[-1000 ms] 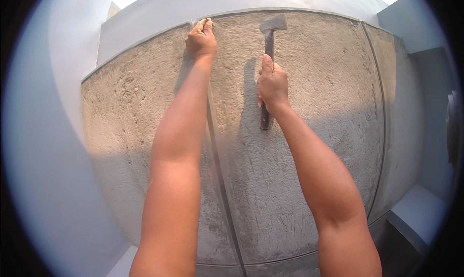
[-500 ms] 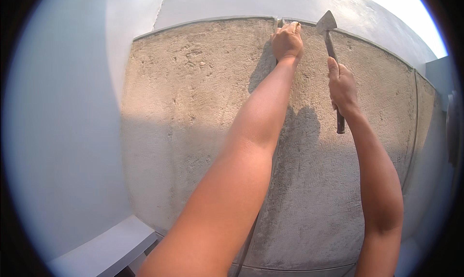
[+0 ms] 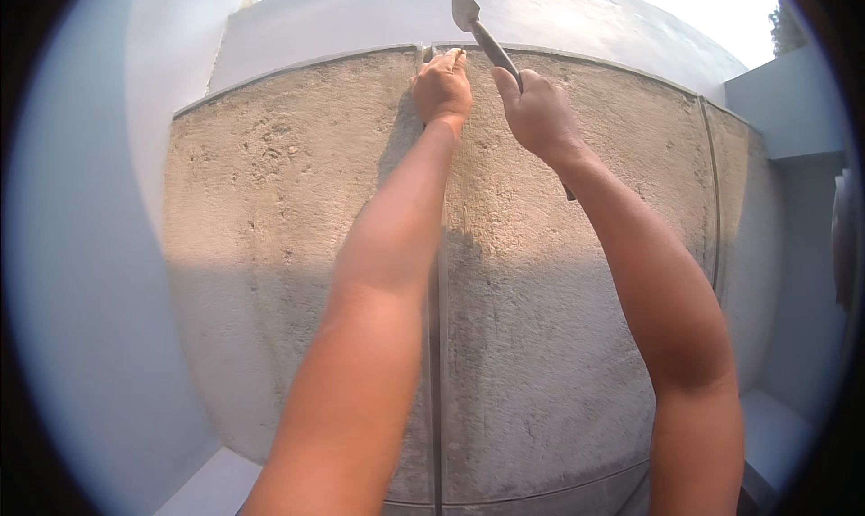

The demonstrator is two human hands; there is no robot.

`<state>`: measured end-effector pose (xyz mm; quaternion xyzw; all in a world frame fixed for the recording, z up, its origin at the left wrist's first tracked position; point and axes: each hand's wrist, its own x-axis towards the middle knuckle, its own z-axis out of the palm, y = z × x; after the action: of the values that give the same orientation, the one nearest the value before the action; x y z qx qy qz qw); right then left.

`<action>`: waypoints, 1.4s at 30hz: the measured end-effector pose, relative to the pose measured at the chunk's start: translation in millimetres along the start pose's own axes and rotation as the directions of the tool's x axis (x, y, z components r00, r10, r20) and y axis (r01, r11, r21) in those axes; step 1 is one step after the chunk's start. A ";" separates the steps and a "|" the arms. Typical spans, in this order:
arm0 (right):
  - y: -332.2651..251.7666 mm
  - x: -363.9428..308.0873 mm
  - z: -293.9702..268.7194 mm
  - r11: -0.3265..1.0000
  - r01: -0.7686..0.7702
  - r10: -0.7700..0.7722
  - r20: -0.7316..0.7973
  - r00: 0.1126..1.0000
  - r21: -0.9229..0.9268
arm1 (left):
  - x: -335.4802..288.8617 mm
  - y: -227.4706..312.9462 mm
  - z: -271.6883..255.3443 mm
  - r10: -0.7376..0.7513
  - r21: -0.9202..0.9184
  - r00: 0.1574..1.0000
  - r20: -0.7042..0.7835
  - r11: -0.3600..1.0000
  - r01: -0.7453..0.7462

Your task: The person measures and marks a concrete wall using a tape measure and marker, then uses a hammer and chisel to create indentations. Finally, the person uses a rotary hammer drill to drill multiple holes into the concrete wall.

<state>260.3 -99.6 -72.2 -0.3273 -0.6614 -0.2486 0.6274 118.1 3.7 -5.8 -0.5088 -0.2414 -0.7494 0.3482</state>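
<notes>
The right hand (image 3: pixel 541 115) grips a hammer (image 3: pixel 494 48), its head (image 3: pixel 465 8) above the left hand (image 3: pixel 442 88), whose hold is unclear.

The left hand (image 3: pixel 441 88) shows its back, fingers (image 3: pixel 452 58) drawn together, their tips hard to make out; its arm (image 3: pixel 383 237) reaches up almost straight from below-left. Beside it, slightly lower, the right hand (image 3: pixel 542 115) is clenched, thumb (image 3: pixel 506 86) angled toward the left, elbow (image 3: pixel 692 367) bent below-right.
</notes>
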 end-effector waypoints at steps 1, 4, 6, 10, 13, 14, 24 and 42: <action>-2.7 -1.6 -3.5 0.997 -0.070 0.071 0.078 0.994 -0.021 | -0.6 1.8 -1.6 -0.008 0.017 1.000 0.009 1.000 0.008; -11.1 0.1 -13.1 0.979 -0.197 0.203 0.220 0.954 -0.051 | -1.8 4.4 -6.7 -0.019 -0.007 1.000 0.010 1.000 0.019; -8.1 7.1 -16.0 0.983 -0.182 0.181 0.217 0.959 -0.014 | -3.7 0.7 -3.4 -0.018 -0.059 1.000 -0.018 0.998 0.016; -7.1 -1.7 -23.0 0.985 -0.166 0.156 0.190 0.969 0.042 | 2.8 3.2 -4.8 -0.148 -0.112 0.989 -0.008 0.983 0.146; -6.9 -6.0 -30.4 0.982 -0.181 0.168 0.211 0.963 0.045 | 3.9 3.1 -3.2 -0.157 -0.141 0.987 -0.019 0.978 0.153; -3.4 -4.0 -30.2 0.985 -0.166 0.155 0.207 0.966 0.038 | 4.5 2.5 -1.5 -0.133 -0.133 0.991 -0.029 0.983 0.128; -12.2 -6.9 -34.7 0.984 -0.175 0.161 0.262 0.952 0.030 | 4.7 -5.1 0.8 -0.079 -0.088 0.996 -0.035 0.993 0.075; -19.3 -0.1 -35.1 0.983 -0.184 0.181 0.242 0.953 -0.010 | 5.8 -0.4 -3.2 -0.083 -0.126 0.996 -0.028 0.989 0.079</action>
<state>269.4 -138.4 -67.6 -0.4110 -0.7014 -0.1437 0.5643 114.4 0.0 -1.5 -0.5068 -0.2087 -0.7848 0.2891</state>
